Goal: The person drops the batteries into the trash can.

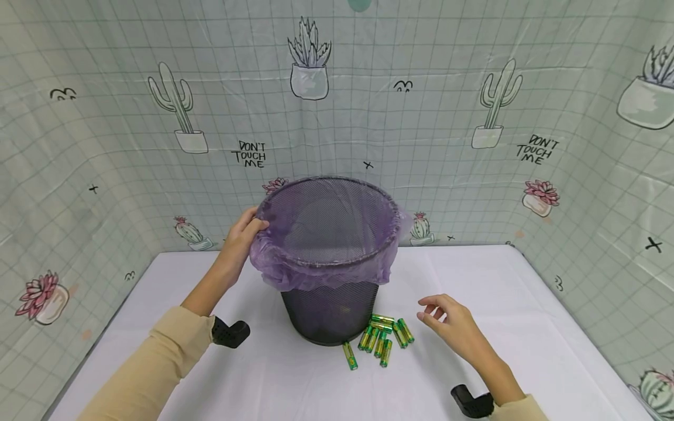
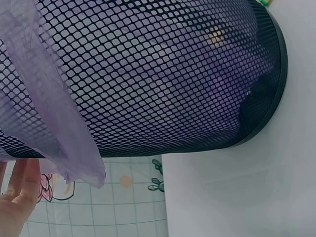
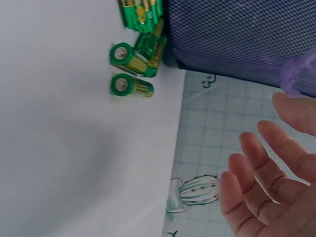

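Observation:
A black mesh wastebasket [image 1: 332, 316] stands on the table, lined with a thin purple bag [image 1: 326, 278] folded over its rim. My left hand [image 1: 244, 234] holds the basket's rim at the left, thumb over the edge on the bag; the left wrist view shows only some of its fingers, beside the mesh. Several green and gold batteries [image 1: 383, 336] lie in a loose group at the basket's lower right, with one battery [image 1: 350, 355] apart in front. To their right, my right hand [image 1: 453, 324] hovers with loosely bent fingers and holds nothing.
A white cloth covers the table [image 1: 253, 374]. Behind and at both sides hangs a checked sheet [image 1: 337, 134] printed with cacti. A black wrist mount [image 1: 230, 333] sits at the left sleeve, and another black mount [image 1: 472, 402] at the right wrist.

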`<state>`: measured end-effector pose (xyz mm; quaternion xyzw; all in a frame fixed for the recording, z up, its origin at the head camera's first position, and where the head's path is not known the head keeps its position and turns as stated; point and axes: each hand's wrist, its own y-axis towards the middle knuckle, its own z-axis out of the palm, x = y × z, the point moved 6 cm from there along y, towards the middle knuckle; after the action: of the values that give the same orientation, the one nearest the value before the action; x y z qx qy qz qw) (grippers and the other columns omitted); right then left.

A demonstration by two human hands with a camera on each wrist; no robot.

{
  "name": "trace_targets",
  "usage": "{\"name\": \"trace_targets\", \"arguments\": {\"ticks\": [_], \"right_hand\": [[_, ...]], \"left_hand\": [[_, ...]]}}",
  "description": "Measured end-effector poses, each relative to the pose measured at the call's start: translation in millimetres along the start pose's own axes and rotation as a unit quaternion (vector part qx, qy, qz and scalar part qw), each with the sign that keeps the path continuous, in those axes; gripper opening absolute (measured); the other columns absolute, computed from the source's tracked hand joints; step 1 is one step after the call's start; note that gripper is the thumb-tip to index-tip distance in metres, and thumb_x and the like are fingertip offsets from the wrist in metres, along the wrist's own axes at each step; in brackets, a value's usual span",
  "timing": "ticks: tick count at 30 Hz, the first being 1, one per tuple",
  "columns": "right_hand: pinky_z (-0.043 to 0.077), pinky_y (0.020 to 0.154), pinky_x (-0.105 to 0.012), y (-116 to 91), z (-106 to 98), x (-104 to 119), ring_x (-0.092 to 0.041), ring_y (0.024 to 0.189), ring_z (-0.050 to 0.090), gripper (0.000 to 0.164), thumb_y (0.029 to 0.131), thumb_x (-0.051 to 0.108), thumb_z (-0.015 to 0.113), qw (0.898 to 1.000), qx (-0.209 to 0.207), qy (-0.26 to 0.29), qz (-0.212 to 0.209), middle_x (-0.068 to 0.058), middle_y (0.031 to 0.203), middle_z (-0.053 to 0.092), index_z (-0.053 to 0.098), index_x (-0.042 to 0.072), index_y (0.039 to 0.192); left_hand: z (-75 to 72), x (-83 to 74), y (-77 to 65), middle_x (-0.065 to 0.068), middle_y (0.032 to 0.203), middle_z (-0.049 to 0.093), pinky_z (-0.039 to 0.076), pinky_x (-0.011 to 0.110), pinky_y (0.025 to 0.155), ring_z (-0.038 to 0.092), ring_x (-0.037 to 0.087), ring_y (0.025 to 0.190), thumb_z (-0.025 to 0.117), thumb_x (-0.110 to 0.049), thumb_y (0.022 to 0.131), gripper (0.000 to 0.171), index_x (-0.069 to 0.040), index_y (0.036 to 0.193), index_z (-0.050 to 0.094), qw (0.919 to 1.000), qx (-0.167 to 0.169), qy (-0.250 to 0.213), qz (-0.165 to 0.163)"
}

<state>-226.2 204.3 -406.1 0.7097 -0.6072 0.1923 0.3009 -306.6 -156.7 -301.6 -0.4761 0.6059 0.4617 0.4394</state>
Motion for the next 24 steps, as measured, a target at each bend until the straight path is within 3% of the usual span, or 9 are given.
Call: {"name": "trace_targets", "arguments": {"ticks": [24], "right_hand": [[0.040,0.063,-0.023,-13,44,-32,-0.012,0.077,0.050,0.027,0.082,0.016,0.067,0.992,0.069,0.029,0.104,-0.002,0.085,0.057,0.064,0.000,0.104]], "left_hand": [[0.0,1.9,0.8,0.015,0.137,0.040,0.024,0.044,0.107,0.038,0.027,0.123,0.039,-0.024,0.089,0.051,-0.009,0.139,0.036,1.0000,0.006,0.007,0.002]]}}
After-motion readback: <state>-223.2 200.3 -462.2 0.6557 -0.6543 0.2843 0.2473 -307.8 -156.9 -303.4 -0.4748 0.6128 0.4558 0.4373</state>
